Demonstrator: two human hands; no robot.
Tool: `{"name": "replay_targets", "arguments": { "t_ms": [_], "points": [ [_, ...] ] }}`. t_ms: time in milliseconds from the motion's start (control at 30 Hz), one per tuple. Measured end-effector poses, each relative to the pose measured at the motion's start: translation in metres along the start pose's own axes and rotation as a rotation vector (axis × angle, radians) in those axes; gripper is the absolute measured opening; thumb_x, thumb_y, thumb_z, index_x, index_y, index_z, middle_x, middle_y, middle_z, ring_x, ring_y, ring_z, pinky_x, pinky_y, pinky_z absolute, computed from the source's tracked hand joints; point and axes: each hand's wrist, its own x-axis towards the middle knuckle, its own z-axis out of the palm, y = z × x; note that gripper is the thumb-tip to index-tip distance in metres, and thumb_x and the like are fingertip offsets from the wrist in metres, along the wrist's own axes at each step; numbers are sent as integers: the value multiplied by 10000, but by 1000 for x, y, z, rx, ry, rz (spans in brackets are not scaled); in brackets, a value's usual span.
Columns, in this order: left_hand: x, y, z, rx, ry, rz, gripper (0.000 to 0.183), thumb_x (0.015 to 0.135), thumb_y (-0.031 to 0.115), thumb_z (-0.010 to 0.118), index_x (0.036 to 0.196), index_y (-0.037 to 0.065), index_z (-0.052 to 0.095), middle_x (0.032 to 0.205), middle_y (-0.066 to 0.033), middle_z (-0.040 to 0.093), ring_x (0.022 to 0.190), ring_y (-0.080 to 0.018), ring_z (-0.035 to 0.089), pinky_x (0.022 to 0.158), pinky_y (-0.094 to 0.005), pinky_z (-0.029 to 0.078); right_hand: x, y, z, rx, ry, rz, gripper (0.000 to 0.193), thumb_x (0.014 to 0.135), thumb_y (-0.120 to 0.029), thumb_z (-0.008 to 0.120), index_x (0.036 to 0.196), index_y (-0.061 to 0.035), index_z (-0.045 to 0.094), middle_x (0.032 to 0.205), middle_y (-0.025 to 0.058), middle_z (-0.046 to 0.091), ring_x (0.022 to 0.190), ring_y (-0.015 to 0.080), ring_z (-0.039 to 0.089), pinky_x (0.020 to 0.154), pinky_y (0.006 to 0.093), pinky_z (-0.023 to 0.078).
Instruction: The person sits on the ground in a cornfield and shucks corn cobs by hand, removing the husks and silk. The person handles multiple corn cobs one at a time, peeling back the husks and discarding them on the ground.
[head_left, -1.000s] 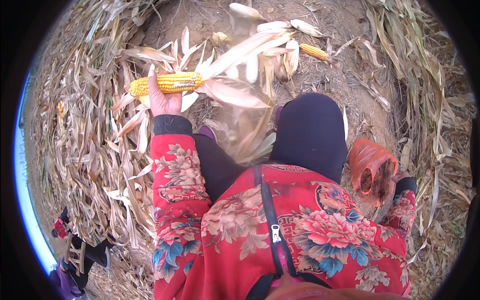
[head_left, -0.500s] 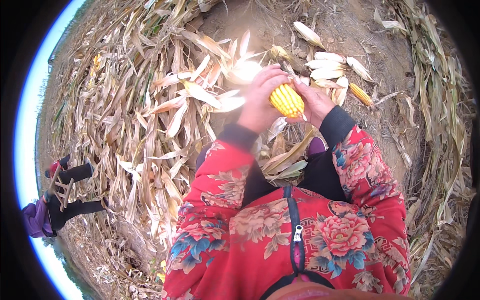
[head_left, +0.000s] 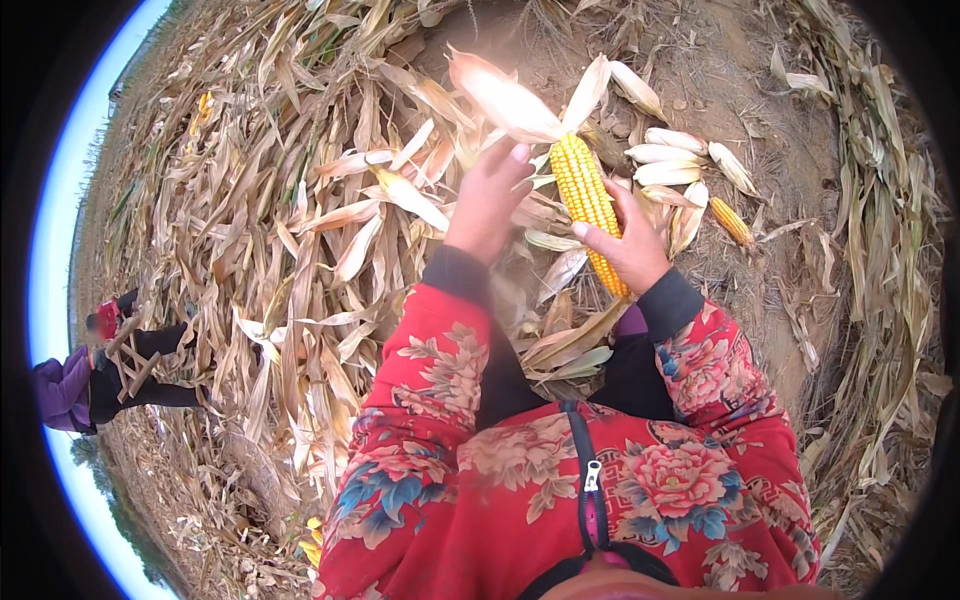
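Observation:
A long ear of corn with bright yellow kernels stands out in front of me, its husk peeled back at the far end. My right hand grips its lower half from the right, thumb lying across the kernels. Pale husk leaves still spread from its far end, one wide leaf pointing up and left in strong glare. Left of the ear is my left hand, fingers loosely bent and parted, just below that wide leaf. Nothing shows in its grasp.
Several ears in pale husks lie on the soil to the right, beside a bare yellow ear. Dry stalks and leaves cover the left side; more stalks line the right. Two people are at far left.
The ear has turned lengthwise, showing its whole kernel side with husk leaves folded out at the far end. My left hand has come away leftward from it; my right hand has slid lower.

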Motion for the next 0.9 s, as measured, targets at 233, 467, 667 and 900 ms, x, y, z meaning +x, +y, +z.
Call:
{"name": "replay_targets", "arguments": {
  "t_ms": [233, 467, 667, 900],
  "points": [
    [21, -8, -7, -399, -2, -1, 453, 894, 351, 688, 1149, 7, 539, 1137, -124, 582, 1095, -253, 547, 981, -445, 428, -13, -9, 22, -316, -65, -122, 787, 759, -312, 762, 1368, 27, 396, 1231, 224, 561, 1155, 314, 566, 993, 373, 426],
    [20, -11, -1, -228, 164, 173, 299, 991, 244, 545, 1108, -31, 567, 1061, -139, 618, 1008, -229, 596, 914, -389, 486, -16, -4, 24, -240, -90, 80, 723, 811, -324, 744, 1347, 43, 425, 1228, 162, 581, 1113, 205, 569, 971, 320, 437],
    [16, -6, 2, -125, 239, 294, 329, 1008, 253, 504, 1070, -62, 580, 988, -139, 645, 939, -230, 633, 883, -349, 504, -15, -9, 29, -43, -247, 178, 650, 845, -349, 704, 1314, 38, 475, 1155, 138, 607, 1034, 181, 584, 923, 311, 451],
    [19, 2, 9, -126, 208, 319, 345, 1015, 269, 486, 1058, -62, 575, 967, -150, 646, 920, -244, 635, 892, -361, 504, -12, 3, 30, 73, -252, 191, 556, 880, -407, 656, 1209, 26, 542, 1010, 110, 640, 901, 159, 600, 816, 306, 477]
  ]
}}
